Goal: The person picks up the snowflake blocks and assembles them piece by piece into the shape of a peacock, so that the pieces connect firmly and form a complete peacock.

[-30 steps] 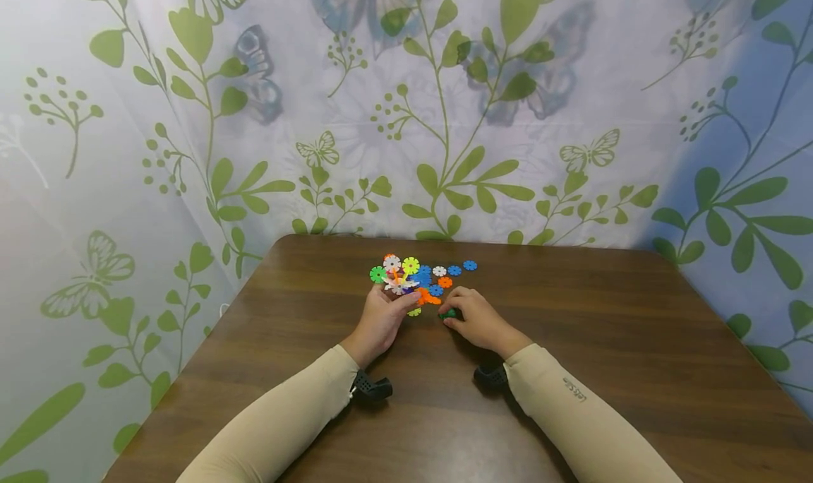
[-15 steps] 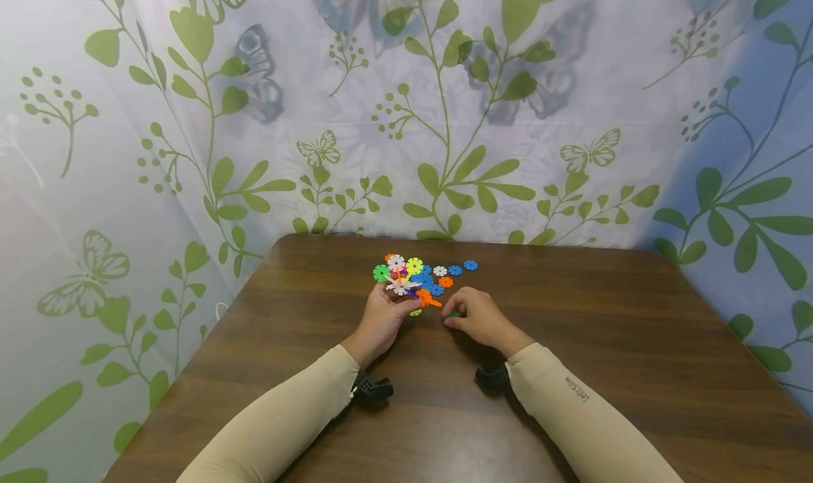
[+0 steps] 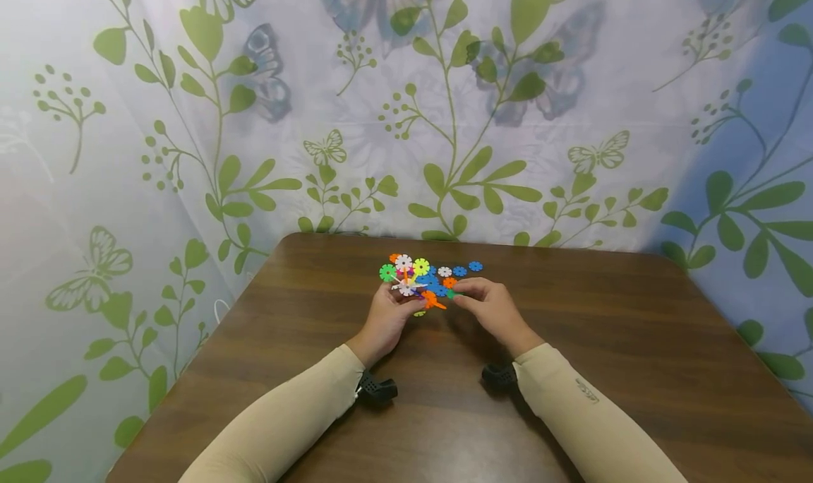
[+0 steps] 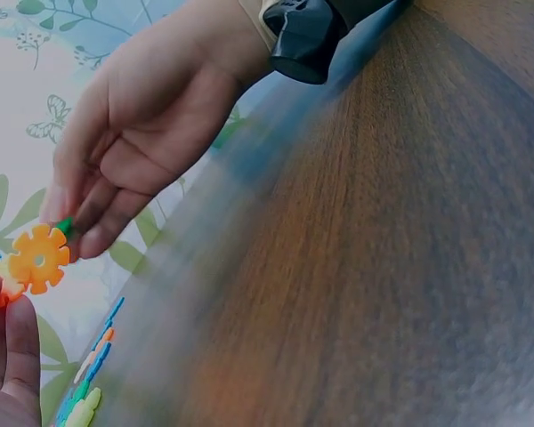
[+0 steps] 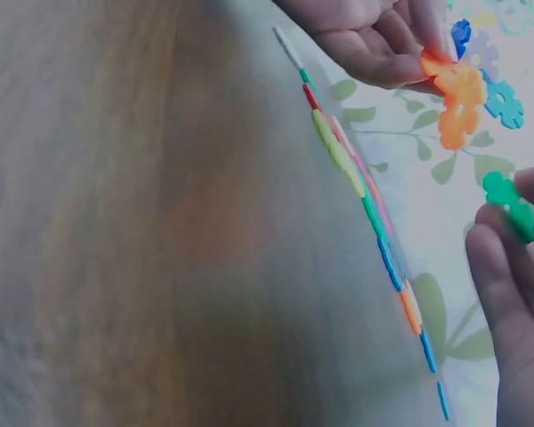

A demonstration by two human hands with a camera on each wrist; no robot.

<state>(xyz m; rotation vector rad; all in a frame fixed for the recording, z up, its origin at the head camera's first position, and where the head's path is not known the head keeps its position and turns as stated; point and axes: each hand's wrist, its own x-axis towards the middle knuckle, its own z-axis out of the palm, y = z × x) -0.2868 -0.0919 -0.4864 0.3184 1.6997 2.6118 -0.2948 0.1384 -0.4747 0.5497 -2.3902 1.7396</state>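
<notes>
My left hand grips a cluster of interlocking slotted plastic discs, in white, green, yellow, orange and other colours. An orange disc sticks out from the cluster beyond the left fingertips; the same orange part shows in the right wrist view. Between thumb and fingers my right hand pinches a green slotted disc. This green disc is close to the cluster's orange end, with a gap between them in the right wrist view. Part of the cluster is hidden behind the left hand.
Loose discs lie flat on the brown wooden table behind the hands, among them a blue disc and a white disc. A leaf-patterned curtain hangs along the table's back edge. Black straps are on both wrists.
My right hand has lifted the green disc from near the table and brought it up toward the orange end of the cluster. The left hand keeps holding the cluster almost in place.
</notes>
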